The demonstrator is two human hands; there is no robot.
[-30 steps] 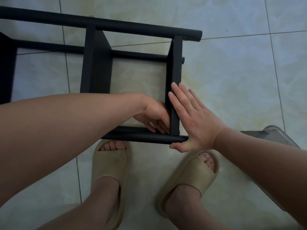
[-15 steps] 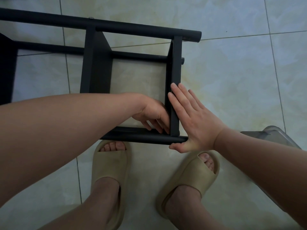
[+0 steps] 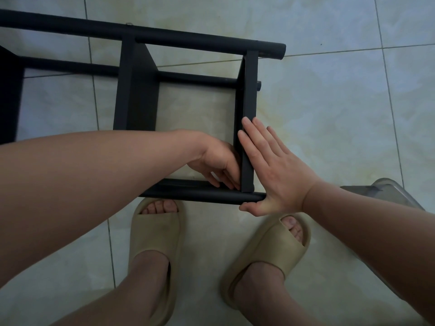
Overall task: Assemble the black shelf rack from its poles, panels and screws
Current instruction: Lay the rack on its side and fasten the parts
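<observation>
Well, the black metal shelf rack [image 3: 141, 90] lies on its side on the pale tiled floor [image 3: 329, 102], just beyond my two beige slide sandals [image 3: 155, 250]. On it I count three flat black panels, the right-hand panel [image 3: 247, 102], the middle one [image 3: 136, 90] and one cut off at the left edge [image 3: 9, 95]. There are also three round black poles: the near pole [image 3: 200, 195] and two far ones [image 3: 164, 40].

The pole ends stick out just past the right-hand panel. Beyond them lies open tile to the right and far right. A clear plastic container [image 3: 386, 191] sits at the near right, apart from the rack. My toes are just on the near side of the near pole.

My right hand [image 3: 275, 170] lies flat against the outer face of the right-hand panel, fingers [image 3: 251, 137] straight and together, thumb beside the near pole's end. My left hand [image 3: 216, 163] reaches into the inner corner where that panel meets the near pole. Its fingers [image 3: 227, 178] curl down onto the joint, and I cannot tell whether they pinch anything.
</observation>
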